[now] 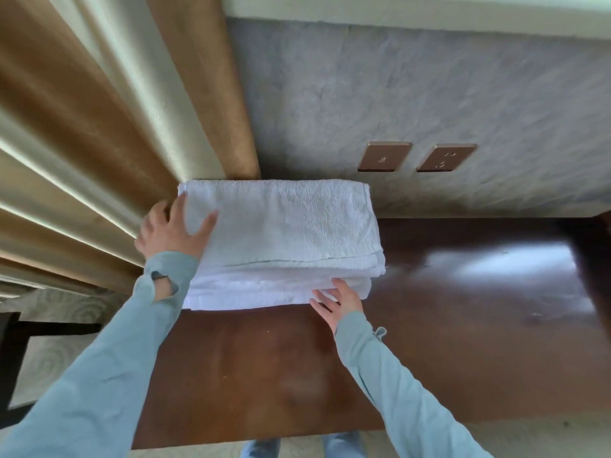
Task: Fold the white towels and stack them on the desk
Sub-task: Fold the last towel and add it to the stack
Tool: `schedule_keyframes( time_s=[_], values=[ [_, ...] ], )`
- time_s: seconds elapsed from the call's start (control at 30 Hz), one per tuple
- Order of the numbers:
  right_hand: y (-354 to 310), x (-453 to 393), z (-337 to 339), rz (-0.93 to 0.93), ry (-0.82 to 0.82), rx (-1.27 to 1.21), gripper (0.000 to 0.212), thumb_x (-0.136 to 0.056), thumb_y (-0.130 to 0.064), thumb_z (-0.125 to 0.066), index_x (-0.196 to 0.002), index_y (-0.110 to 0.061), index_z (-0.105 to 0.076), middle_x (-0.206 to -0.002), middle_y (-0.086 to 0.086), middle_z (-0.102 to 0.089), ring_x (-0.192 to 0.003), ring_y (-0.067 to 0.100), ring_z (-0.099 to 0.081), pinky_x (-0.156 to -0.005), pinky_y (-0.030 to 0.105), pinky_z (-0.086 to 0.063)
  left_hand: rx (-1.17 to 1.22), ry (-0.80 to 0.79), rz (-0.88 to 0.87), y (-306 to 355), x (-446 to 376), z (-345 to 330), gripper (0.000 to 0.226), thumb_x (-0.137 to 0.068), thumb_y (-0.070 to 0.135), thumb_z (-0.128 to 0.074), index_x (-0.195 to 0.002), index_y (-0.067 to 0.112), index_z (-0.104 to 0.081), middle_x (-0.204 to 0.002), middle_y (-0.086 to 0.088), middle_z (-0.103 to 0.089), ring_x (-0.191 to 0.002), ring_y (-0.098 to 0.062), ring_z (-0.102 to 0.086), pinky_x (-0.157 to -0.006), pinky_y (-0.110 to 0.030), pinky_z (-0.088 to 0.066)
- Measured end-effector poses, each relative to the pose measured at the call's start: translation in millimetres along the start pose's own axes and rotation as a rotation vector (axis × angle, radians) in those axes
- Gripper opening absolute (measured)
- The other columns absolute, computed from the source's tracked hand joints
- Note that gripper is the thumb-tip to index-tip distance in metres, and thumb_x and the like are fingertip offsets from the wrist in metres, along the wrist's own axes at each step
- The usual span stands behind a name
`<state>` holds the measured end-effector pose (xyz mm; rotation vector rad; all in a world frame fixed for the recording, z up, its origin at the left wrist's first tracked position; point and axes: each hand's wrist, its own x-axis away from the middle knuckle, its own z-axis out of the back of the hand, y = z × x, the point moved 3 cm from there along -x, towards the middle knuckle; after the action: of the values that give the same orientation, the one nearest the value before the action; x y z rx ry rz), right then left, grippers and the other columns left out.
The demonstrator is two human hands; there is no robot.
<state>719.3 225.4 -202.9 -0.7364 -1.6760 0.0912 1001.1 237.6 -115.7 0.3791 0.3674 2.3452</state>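
A stack of folded white towels (284,239) lies at the far left end of the dark wooden desk (446,309), against the wall. My left hand (172,231) rests flat on the stack's left edge, fingers spread over the top towel. My right hand (337,300) touches the stack's near side, low down by the bottom towels, fingers straight and apart. Neither hand grips any cloth. Both arms wear light blue sleeves.
Gold and cream curtains (99,143) hang just left of the desk. Two bronze wall sockets (383,156) (446,157) sit on the grey wall behind. A dark chair frame (13,358) stands on the patterned carpet at the lower left.
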Motion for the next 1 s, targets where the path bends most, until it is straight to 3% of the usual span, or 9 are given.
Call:
schedule_keyframes(
  time_s=[0.07,0.2,0.33,0.4,0.5,0.6,0.67,0.87,1.0],
  values=[
    [-7.4,-5.4,-0.4,0.04,0.029,0.104,0.025,-0.091,-0.015,-0.059,-0.11,-0.001,-0.051,-0.114,0.019,-0.056,-0.094,0.029,-0.063,-0.093,0.038,-0.051,0.182,-0.189,0.272,-14.5,2.8,-15.5,0.088,-0.076,0.07,-0.053,-0.147,0.038,-0.011,-0.152,-0.014,-0.024,-0.136,-0.04,-0.03,-0.109,-0.053,-0.028],
    [-23.7,-9.6,13.9,0.023,0.108,0.254,0.024,-0.096,-0.018,-0.051,-0.109,0.002,-0.048,-0.105,0.019,-0.057,-0.084,0.026,-0.061,-0.086,0.038,-0.051,0.349,-0.221,0.303,-31.8,24.8,-42.7,0.086,-0.076,0.066,-0.057,-0.146,0.038,-0.015,-0.138,-0.012,-0.047,-0.121,-0.042,-0.047,-0.1,-0.046,-0.038],
    [-70.6,-18.0,42.7,0.043,0.256,0.442,0.038,-0.096,-0.005,-0.041,-0.133,0.001,-0.044,-0.121,0.018,-0.056,-0.117,0.035,-0.05,-0.102,0.043,-0.038,0.52,-0.327,0.307,-57.3,-4.5,-44.8,0.077,-0.083,0.063,-0.051,-0.147,0.03,-0.023,-0.15,-0.005,-0.035,-0.135,-0.034,-0.035,-0.112,-0.045,-0.029],
    [-104.2,-17.5,39.8,0.171,0.317,0.343,0.041,-0.097,-0.023,-0.042,-0.136,-0.01,-0.044,-0.139,0.013,-0.047,-0.128,0.03,-0.043,-0.105,0.042,-0.033,0.729,-0.376,0.41,-70.2,-25.8,-39.2,0.076,-0.083,0.065,-0.049,-0.146,0.029,-0.028,-0.152,-0.006,-0.032,-0.138,-0.031,-0.031,-0.114,-0.048,-0.027],
    [-143.4,-27.2,8.9,0.206,0.169,0.379,0.067,-0.091,-0.06,-0.037,-0.142,-0.017,-0.036,-0.146,0.006,-0.039,-0.133,0.027,-0.038,-0.103,0.038,-0.034,1.013,-0.472,0.562,-75.7,-45.4,-37.4,0.106,-0.049,0.084,-0.061,-0.142,0.044,-0.027,-0.15,-0.001,-0.033,-0.135,-0.029,-0.037,-0.109,-0.052,-0.033],
    [-134.5,-32.6,-31.2,0.055,-0.024,0.528,0.097,-0.064,-0.086,-0.047,-0.143,-0.031,-0.032,-0.148,0.001,-0.037,-0.135,0.028,-0.037,-0.099,0.036,-0.042,0.861,-0.478,0.239,-41.8,-42.2,-41.1,0.098,-0.06,0.067,-0.071,-0.14,0.025,-0.033,-0.14,0.0,-0.041,-0.116,-0.013,-0.057,-0.1,-0.033,-0.047],
    [-122.4,-26.3,-41.2,0.244,-0.08,0.774,0.086,-0.067,-0.074,-0.06,-0.138,-0.033,-0.034,-0.129,-0.006,-0.051,-0.129,0.025,-0.045,-0.106,0.041,-0.037,0.693,-0.425,0.127,-28.0,-33.0,-45.1,0.116,-0.042,0.06,-0.077,-0.141,0.022,-0.029,-0.134,0.0,-0.048,-0.116,-0.017,-0.053,-0.104,-0.037,-0.042],
    [-108.0,-10.1,-22.6,0.387,-0.195,0.93,0.069,-0.084,-0.052,-0.055,-0.142,-0.029,-0.025,-0.122,-0.009,-0.047,-0.116,0.013,-0.047,-0.096,0.026,-0.034,0.68,-0.493,0.022,-34.1,-17.6,-32.8,0.148,-0.01,0.082,-0.069,-0.139,0.022,-0.029,-0.121,0.003,-0.048,-0.111,-0.018,-0.048,-0.094,-0.035,-0.039],
    [-127.1,-19.2,-39.9,0.474,-0.129,1.044,0.097,-0.078,-0.046,-0.068,-0.148,-0.027,-0.005,-0.151,-0.002,-0.027,-0.137,0.019,-0.031,-0.111,0.031,-0.026,0.904,-0.533,0.128,-35.6,-17.8,-37.4,0.127,-0.013,0.071,-0.078,-0.125,0.027,-0.04,-0.105,0.006,-0.058,-0.096,-0.015,-0.057,-0.091,-0.037,-0.044]
  ],
)
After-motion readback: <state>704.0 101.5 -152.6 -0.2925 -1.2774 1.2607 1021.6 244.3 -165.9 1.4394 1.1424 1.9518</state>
